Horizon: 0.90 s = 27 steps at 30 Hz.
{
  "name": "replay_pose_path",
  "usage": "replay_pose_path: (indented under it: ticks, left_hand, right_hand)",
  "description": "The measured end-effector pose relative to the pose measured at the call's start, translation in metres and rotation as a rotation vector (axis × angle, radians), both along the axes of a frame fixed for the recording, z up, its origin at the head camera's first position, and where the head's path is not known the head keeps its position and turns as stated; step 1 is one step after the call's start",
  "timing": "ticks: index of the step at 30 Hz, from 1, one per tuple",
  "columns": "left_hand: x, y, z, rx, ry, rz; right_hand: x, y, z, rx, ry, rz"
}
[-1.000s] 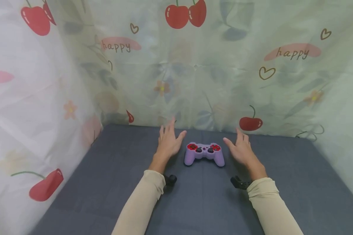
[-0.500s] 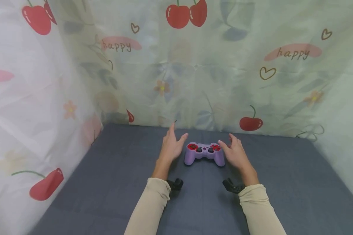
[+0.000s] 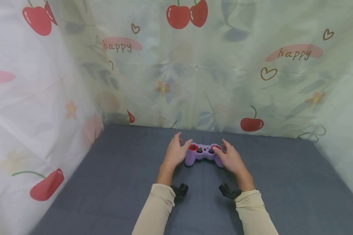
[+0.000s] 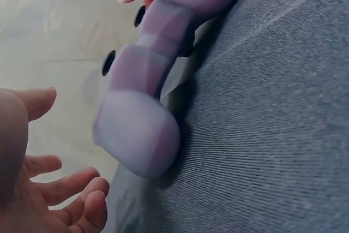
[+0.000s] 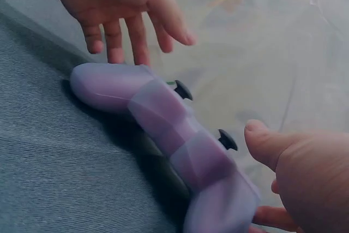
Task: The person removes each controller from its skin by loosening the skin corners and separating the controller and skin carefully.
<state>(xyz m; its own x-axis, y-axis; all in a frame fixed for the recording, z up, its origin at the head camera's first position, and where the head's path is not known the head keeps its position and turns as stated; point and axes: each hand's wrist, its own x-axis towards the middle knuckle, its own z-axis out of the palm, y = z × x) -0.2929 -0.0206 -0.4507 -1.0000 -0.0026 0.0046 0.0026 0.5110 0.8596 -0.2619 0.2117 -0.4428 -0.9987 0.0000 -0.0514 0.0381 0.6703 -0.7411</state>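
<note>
Now both hands have closed in on the game controller [image 3: 205,155], which lies flat on the dark cloth [image 3: 114,182] just below and right of the frame's middle. The right hand [image 3: 231,160] has come inward, so that its thumb passes over the controller's right side, clear of the surface in the right wrist view; its fingers are spread, and whether they touch the edge I cannot tell. The left hand [image 3: 176,151], thumb and fingers apart, stands just beside the left end, holding nothing. That puts the work at the reach, I judge, with no grip made. A second ago the hands flanked the controller with wider gaps; it looks unmoved since.
</note>
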Motion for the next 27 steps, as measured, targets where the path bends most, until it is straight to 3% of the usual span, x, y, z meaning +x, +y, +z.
replay_pose_path:
  ticks: [12,18,27]
  left_hand:
    - [0.009,0.011,-0.005,-0.082,-0.018,-0.099]
    - [0.014,0.015,-0.009,-0.13,0.004,-0.126]
    - [0.013,0.015,-0.009,-0.134,-0.002,-0.136]
  right_hand:
    - [0.002,-0.002,-0.011,0.032,0.012,0.022]
    - [0.005,-0.001,-0.016,0.017,-0.047,0.017]
    - [0.005,0.001,-0.018,-0.025,-0.043,-0.013]
